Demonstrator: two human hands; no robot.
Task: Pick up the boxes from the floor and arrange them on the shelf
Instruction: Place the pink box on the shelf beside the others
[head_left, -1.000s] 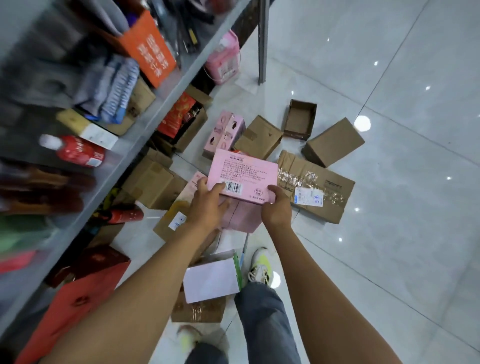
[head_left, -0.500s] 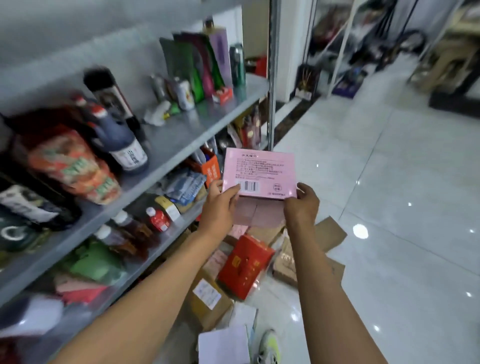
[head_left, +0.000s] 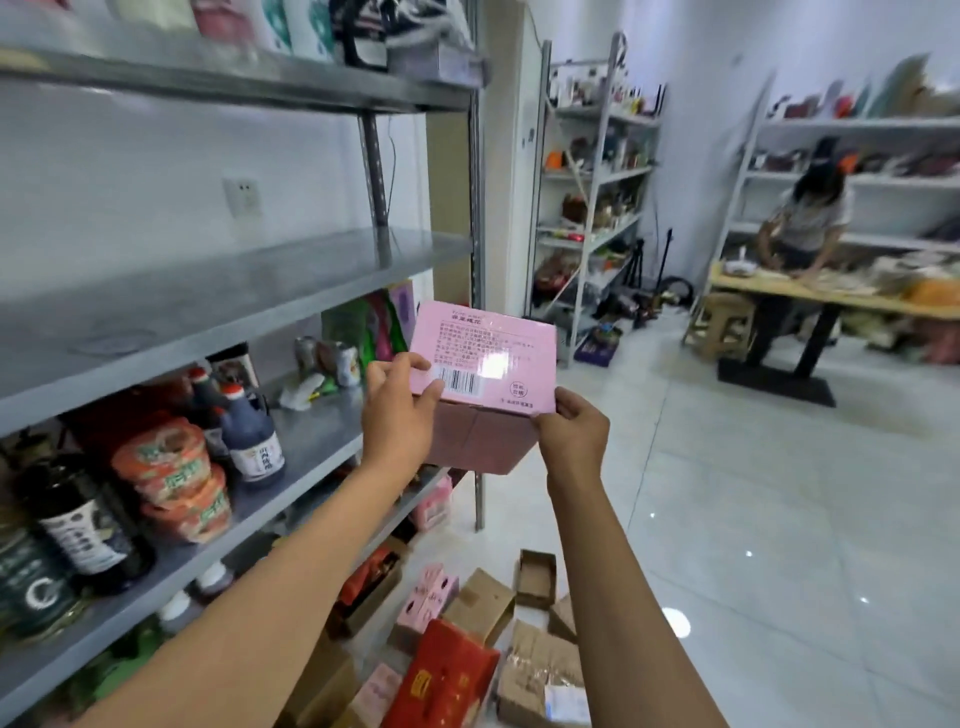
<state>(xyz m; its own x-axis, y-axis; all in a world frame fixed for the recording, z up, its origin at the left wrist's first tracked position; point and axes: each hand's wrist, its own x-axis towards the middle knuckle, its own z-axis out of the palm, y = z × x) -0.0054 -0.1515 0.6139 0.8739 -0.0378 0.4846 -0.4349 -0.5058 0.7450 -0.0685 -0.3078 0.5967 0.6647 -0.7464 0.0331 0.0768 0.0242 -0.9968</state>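
A: Biggest thing first?
B: Grey metal shelf unit fills the left side, several tiers. The middle tier is bare metal across most of its width. The tier below holds dark sauce bottles and stacked red instant noodle bowls at near left, plus cans and green packets farther along.

A: Floor?
B: White glossy tile floor. At bottom centre lies a pile of boxes: a red box, brown cardboard boxes, and a small pink box, all just beside the shelf's foot.

A: Background?
B: Far right, a person bends over a wooden table, with a stool at its left end. More shelving stands behind, blurred.

A: Task box?
B: Pink box, held up in the air at centre, just right of the shelf's front edge and level with the gap between the middle and lower tiers. Printed face with barcode is toward the camera, tilted slightly.

A: Hands?
B: Left hand grips the box's near-left corner, thumb on the printed face beside the barcode. Right hand pinches the near-right corner, fingers curled around the edge.
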